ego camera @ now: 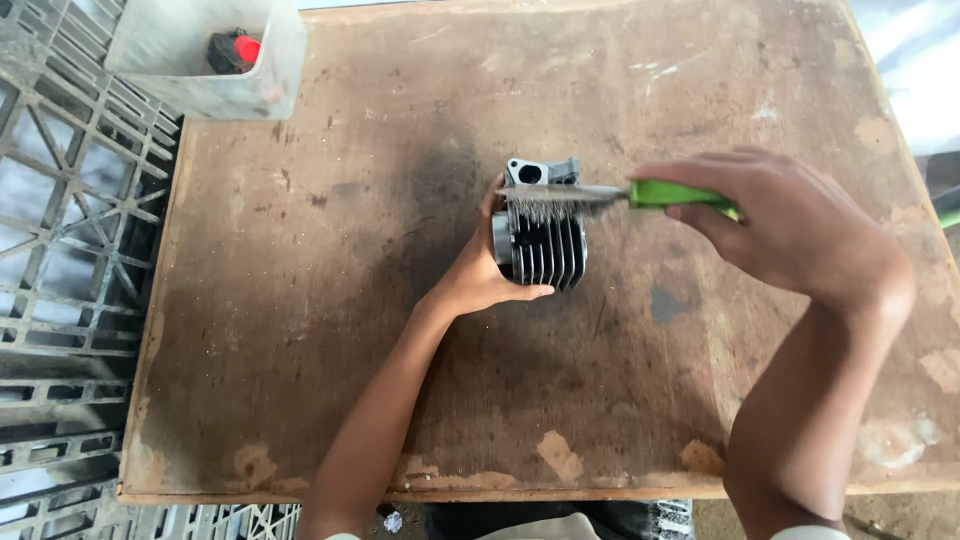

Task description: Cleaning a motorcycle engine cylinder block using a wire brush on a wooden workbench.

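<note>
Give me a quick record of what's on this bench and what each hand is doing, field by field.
Surface: worn wooden board
Left hand: grips finned metal cylinder part
Right hand: holds green-handled wire brush, bristles on the fins
Back left: white plastic tub with a red and black item inside
Beside board: grey plastic crates

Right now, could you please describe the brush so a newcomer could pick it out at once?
On the worn wooden board, look to the finned grey metal cylinder at its middle. Across its top lies the wire brush, held in the right hand; only it has a bright green handle.
</note>
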